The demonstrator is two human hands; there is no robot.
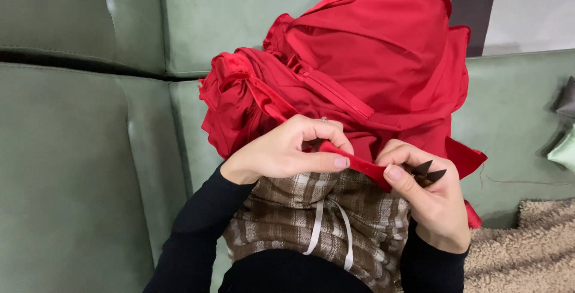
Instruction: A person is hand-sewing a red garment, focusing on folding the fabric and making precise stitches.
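Red cloth fills the upper middle of my frame: a garment (371,53) heaped on my lap, spilling against the green sofa (78,167). From its lower edge a narrow red strip (359,164) runs between my hands at lower centre. My left hand (287,149) pinches one end between thumb and curled fingers; my right hand (428,200), just beside it, grips the other end, and also holds small dark snips (428,172), tips pointing right. Brown plaid trousers (311,209) lie below.
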